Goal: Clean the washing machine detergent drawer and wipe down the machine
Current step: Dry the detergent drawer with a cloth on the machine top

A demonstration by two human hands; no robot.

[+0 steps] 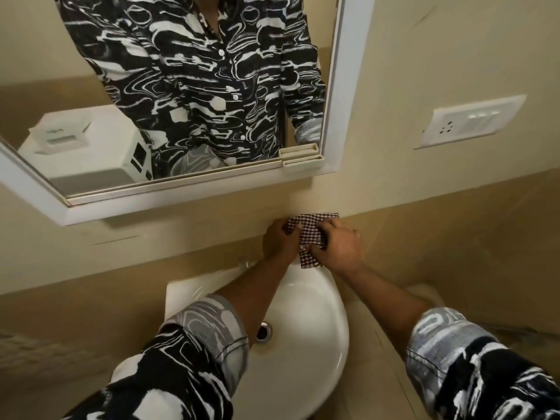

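Beige tiled bathroom, looking down over a white sink [303, 374]. Nearest the camera, at the bottom of the frame, are two forearms in rolled-up black-and-white patterned sleeves, reaching up over the basin. The drain [263, 331] sits in the bowl right next to the left forearm. At the far rim of the sink, a bit of chrome tap [245, 263] pokes out just left of the left wrist.

Both hands meet above the back edge of the sink, roughly centre frame. The left hand [280, 241] and right hand [339, 245] are both on a checked cloth [312, 230]: fingers curled in, pinching the fabric between them, with the right hand's thumb underneath. The cloth is bunched up against the wall tiles, and its lower corner hangs over the basin.

Further up, a white-framed mirror [348, 86] fills the upper left. At mid right on the wall there's a white switch plate [472, 121]. The washing machine [91, 165] only shows as a reflection in the mirror's lower left, with what looks like the detergent drawer [60, 134] lying on top of it.
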